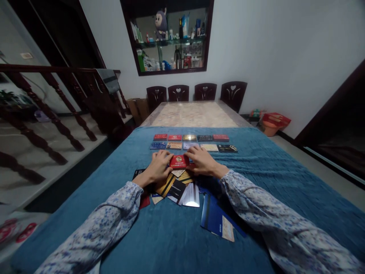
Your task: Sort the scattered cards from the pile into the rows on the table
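Note:
A red card [179, 161] with a round emblem is held between both hands over a blue cloth [159, 236]. My left hand [157, 167] pinches its left edge and my right hand [202, 161] grips its right edge, fingers curled. Beneath the hands lies a loose heap of cards [178, 187], gold, black, silver and blue. Beyond the hands, two neat rows of cards [193, 142] lie face up on the cloth. A dark blue card [216, 219] rests apart near my right forearm.
The cloth covers the near part of a long marble-topped table [192, 113]. Several dark wooden chairs [205, 91] stand at its far end below a wall cabinet [170, 37] with bottles. A wooden stair railing [54, 95] runs along the left.

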The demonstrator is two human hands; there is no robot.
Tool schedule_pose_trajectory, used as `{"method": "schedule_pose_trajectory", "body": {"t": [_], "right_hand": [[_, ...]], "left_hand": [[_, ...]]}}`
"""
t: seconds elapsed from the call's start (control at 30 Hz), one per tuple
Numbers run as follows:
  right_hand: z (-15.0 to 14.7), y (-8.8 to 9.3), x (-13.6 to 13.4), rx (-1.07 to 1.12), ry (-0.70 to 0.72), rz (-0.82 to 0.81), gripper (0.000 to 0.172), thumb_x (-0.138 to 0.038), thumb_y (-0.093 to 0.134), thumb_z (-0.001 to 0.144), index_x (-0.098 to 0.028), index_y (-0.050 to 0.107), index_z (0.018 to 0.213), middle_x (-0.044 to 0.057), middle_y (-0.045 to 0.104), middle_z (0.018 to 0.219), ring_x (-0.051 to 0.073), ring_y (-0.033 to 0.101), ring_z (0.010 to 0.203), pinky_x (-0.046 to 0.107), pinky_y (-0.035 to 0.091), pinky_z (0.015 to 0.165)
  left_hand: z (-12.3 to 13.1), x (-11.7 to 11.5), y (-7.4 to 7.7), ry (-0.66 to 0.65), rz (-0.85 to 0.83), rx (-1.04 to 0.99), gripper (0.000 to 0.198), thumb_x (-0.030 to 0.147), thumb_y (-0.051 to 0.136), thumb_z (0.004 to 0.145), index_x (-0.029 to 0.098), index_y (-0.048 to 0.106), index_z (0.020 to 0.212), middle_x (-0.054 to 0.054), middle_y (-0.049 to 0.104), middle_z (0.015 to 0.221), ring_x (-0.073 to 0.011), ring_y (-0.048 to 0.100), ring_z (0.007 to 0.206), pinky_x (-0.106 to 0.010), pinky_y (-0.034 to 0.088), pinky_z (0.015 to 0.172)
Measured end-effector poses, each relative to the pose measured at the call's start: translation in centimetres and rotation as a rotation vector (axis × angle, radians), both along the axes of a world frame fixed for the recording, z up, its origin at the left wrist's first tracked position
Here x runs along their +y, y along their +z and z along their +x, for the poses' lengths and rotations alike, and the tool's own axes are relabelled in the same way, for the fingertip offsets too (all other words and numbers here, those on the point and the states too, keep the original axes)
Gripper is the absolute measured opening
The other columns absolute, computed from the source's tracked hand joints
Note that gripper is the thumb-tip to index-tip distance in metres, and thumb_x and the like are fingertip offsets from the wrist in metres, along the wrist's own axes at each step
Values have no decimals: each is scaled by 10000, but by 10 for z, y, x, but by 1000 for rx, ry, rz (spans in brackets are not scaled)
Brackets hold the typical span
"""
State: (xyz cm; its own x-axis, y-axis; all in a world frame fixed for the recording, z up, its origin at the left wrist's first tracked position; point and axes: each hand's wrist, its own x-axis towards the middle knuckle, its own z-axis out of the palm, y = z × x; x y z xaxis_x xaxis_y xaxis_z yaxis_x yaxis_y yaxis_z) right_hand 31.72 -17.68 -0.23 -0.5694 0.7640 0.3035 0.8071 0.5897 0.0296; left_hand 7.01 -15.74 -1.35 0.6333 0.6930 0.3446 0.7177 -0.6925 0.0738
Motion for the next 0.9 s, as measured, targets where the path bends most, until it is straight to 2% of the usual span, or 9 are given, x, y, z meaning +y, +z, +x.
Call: {"method": "schedule_pose_trajectory", "body": {"t": [0.27, 0.5, 0.73, 0.9], "right_hand": [[-5, 10, 18, -29, -22, -40, 441, -394, 754, 816, -170, 678, 1189, 151, 617, 1165, 296, 502, 1078, 385, 422, 798], [-6, 17, 44, -5, 10, -79, 418, -374, 737, 830, -170, 673, 1189, 142, 625, 1172, 286, 514, 1114, 349, 431, 796], [-8, 19, 76, -24, 41, -103, 377, -391, 700, 844, -127, 700, 1113, 162, 620, 1171, 279, 528, 1090, 371, 400, 924], [-12, 24, 93, -64, -24, -137, 379, -376, 675, 857, -126, 687, 1143, 166, 623, 1172, 287, 524, 1085, 350, 404, 869]], "left_hand": [[-1, 15, 17, -19, 3, 83, 482, 177, 671, 768, 186, 598, 1244, -170, 595, 1245, -349, 493, 1176, -533, 396, 956], [-4, 42, 19, -14, 11, 93, 469, 184, 653, 792, 197, 597, 1258, -150, 588, 1216, -325, 501, 1131, -511, 398, 951], [1, 65, 31, 55, -102, 203, 513, 197, 612, 834, 196, 543, 1342, -154, 549, 1295, -333, 457, 1244, -528, 378, 998], [6, 85, 35, 110, -122, 230, 515, 197, 616, 818, 231, 557, 1328, -149, 533, 1336, -353, 435, 1273, -545, 376, 1003]]}}
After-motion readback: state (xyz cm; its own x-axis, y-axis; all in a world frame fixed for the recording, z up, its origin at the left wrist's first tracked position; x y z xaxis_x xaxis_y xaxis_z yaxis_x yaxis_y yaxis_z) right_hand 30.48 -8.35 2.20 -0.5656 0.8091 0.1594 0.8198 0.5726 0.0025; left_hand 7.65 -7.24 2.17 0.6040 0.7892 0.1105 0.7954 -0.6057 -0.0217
